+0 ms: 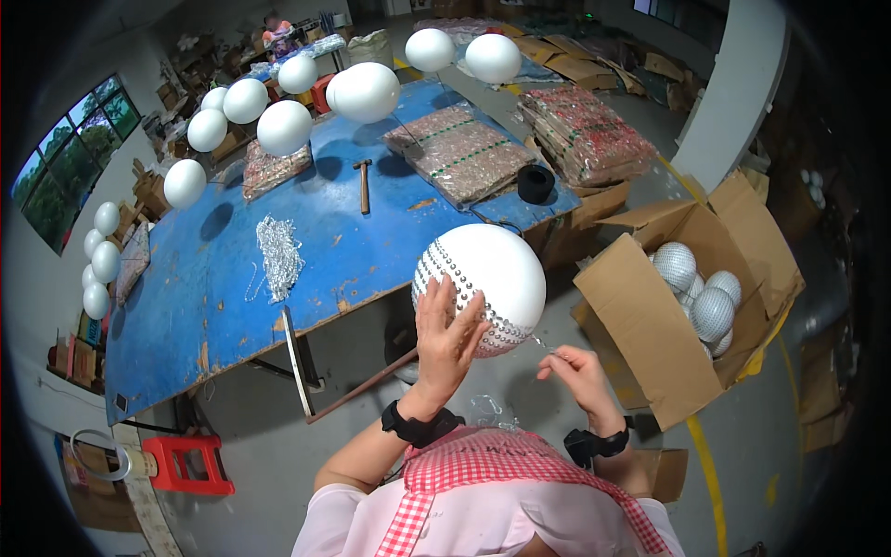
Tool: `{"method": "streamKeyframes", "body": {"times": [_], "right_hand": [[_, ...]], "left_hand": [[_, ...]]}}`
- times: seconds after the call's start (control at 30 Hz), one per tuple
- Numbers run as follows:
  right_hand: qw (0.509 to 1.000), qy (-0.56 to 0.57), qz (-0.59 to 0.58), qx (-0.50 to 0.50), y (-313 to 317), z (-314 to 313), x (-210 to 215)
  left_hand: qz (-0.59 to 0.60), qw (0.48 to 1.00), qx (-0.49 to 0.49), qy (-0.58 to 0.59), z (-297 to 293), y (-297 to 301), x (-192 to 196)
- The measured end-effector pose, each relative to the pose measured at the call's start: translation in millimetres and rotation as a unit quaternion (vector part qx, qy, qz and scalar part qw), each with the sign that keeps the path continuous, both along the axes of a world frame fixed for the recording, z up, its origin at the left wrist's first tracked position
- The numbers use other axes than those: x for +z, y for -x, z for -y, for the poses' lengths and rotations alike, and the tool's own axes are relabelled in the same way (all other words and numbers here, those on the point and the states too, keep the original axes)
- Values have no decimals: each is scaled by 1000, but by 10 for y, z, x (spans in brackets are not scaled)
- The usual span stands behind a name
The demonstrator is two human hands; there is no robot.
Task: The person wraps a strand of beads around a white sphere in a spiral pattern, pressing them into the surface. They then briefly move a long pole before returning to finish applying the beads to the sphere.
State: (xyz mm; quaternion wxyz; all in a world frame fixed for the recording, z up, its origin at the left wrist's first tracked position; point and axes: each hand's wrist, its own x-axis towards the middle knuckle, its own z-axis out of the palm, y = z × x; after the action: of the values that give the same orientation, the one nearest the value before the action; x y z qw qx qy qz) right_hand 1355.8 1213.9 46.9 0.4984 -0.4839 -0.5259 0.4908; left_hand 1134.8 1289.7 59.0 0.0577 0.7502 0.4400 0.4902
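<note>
Close in front of me is a large white ball (506, 274), its lower left part wrapped in rows of silver beads. My left hand (445, 330) lies against the beaded side with its fingers spread. At the lower right of the ball, my right hand (577, 373) pinches a silver bead string (541, 343) that runs to the ball's surface. A loose length of the string (492, 408) hangs below the ball, near my apron. On the blue table (343, 269) lies a heap of silver bead strings (279, 258).
A hammer (363, 188), a black tape roll (535, 184) and a plastic-wrapped bundle (459, 153) are on the table. Several white balls (285, 127) stand along its far side. An open carton (650, 325) holds beaded balls (713, 314) at right. A red stool (188, 464) stands left.
</note>
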Motion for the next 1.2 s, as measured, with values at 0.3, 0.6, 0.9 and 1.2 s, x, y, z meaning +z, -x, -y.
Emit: {"method": "streamKeyframes", "body": {"times": [0.3,0.6,0.9,1.2], "right_hand": [[951,-172,219,-137,-23,308,495],[994,-16,73,-85,22,206,247],[997,-29,59,-27,90,226,253],[857,-196,439,-185,88,70,63]], "left_hand": [[-23,999,-24,-37,-8,-45,-68],[1,999,-31,-35,-54,-23,-26],[-17,999,-31,-21,-96,2,-43],[35,999,-40,-2,-144,11,-78]]}}
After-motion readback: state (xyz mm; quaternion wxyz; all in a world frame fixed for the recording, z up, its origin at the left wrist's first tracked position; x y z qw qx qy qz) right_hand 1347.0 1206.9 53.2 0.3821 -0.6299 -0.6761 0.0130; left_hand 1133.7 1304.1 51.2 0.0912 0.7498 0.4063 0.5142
